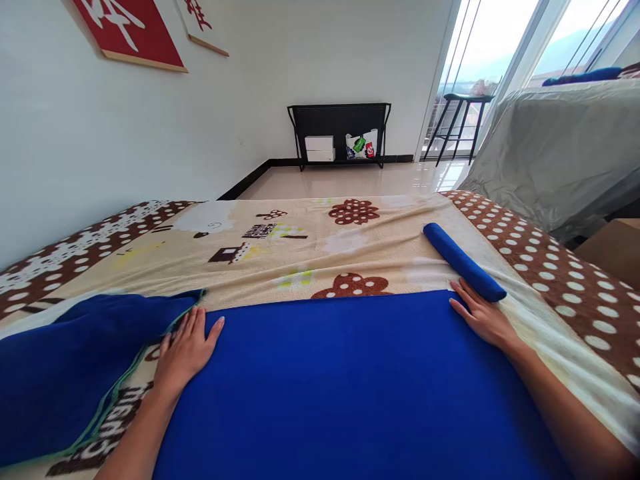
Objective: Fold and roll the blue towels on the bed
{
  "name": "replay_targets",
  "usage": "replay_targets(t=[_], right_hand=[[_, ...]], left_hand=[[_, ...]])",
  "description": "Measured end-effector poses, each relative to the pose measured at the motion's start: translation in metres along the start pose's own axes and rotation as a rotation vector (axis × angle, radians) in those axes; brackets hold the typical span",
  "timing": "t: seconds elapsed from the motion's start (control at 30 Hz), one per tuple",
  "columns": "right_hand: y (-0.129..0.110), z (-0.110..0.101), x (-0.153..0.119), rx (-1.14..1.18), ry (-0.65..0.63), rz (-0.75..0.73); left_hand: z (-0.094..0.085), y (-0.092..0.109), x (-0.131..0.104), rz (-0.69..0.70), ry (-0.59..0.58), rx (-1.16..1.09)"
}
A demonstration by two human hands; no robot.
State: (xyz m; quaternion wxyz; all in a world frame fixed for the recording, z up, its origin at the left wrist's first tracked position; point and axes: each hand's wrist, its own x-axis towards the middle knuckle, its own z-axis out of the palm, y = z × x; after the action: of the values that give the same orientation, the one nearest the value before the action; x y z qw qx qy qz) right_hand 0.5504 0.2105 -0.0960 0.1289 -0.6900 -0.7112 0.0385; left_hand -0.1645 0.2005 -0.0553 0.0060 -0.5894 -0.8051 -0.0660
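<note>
A blue cloth (340, 387) lies spread flat in front of me on a patterned blanket (320, 247). At its far left corner rests my left hand (187, 347), fingers stretched out, palm down. My right hand (483, 313) lies at the far right corner with its fingers extended, close to a small white tag. Just beyond the right fingers is a rolled blue cloth (465, 261), apparently touching or very near them. Left of my left hand, a second blue cloth (60, 373) with green edging lies loosely bunched, its edge by my fingers.
Past the bed's far edge stands a black metal rack (340, 123) holding white boxes (320, 148) and a printed bag (362, 145). A covered bulky object (565, 147) stands at right, with a cardboard box (615, 250) below and a stool (459, 123) by the window.
</note>
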Motion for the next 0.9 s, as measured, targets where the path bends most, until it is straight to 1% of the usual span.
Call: replay_targets(t=[0.17,0.23,0.3,0.37,0.43,0.47,0.5,0.53,0.57,0.6,0.63,0.67,0.7,0.73,0.77,0.8,0.83,0.87,0.9], right_hand=[[-0.003,0.002,0.003,-0.025,0.01,0.013],[-0.003,0.0,0.002,-0.032,0.025,0.007],[0.002,-0.004,-0.009,-0.036,0.045,-0.003],[0.014,-0.011,-0.032,-0.042,0.067,-0.01],[0.028,-0.019,-0.067,-0.046,0.088,-0.01],[0.034,-0.025,-0.087,-0.054,0.109,-0.009],[0.036,-0.031,-0.105,-0.071,0.145,-0.005],[0.033,-0.037,-0.12,-0.101,0.202,0.005],[0.023,-0.044,-0.131,-0.135,0.27,0.02],[0.008,-0.05,-0.136,-0.171,0.335,0.031],[-0.015,-0.055,-0.134,-0.192,0.376,0.032],[-0.043,-0.057,-0.126,-0.182,0.372,-0.02],[-0.076,-0.056,-0.112,-0.159,0.342,-0.104],[-0.111,-0.051,-0.095,-0.129,0.29,-0.207],[-0.147,-0.043,-0.076,-0.099,0.229,-0.317],[-0.18,-0.033,-0.056,-0.072,0.175,-0.409],[-0.208,-0.022,-0.039,-0.049,0.136,-0.468],[-0.231,-0.011,-0.024,-0.03,0.11,-0.494],[-0.248,0.0,-0.013,-0.014,0.091,-0.495]], left_hand=[[0.004,0.0,0.003,0.01,0.052,-0.042],[0.001,-0.001,0.003,0.027,0.076,-0.07],[-0.005,-0.006,-0.001,0.062,0.112,-0.107],[-0.012,-0.016,-0.012,0.103,0.161,-0.141],[-0.017,-0.025,-0.032,0.171,0.207,-0.146],[-0.018,-0.027,-0.045,0.223,0.218,-0.133],[-0.019,-0.024,-0.059,0.282,0.217,-0.115],[-0.02,-0.016,-0.073,0.343,0.203,-0.098],[-0.022,-0.001,-0.088,0.409,0.171,-0.083],[-0.025,0.021,-0.101,0.467,0.128,-0.076],[-0.028,0.048,-0.112,0.526,0.069,-0.077],[-0.032,0.081,-0.12,0.608,0.003,-0.074],[-0.034,0.117,-0.125,0.682,-0.041,-0.07],[-0.035,0.154,-0.127,0.736,-0.065,-0.073],[-0.034,0.189,-0.126,0.763,-0.064,-0.08],[-0.03,0.22,-0.123,0.77,-0.054,-0.086],[-0.025,0.246,-0.119,0.766,-0.043,-0.09],[-0.019,0.264,-0.114,0.753,-0.035,-0.094],[-0.012,0.276,-0.109,0.739,-0.028,-0.096]])
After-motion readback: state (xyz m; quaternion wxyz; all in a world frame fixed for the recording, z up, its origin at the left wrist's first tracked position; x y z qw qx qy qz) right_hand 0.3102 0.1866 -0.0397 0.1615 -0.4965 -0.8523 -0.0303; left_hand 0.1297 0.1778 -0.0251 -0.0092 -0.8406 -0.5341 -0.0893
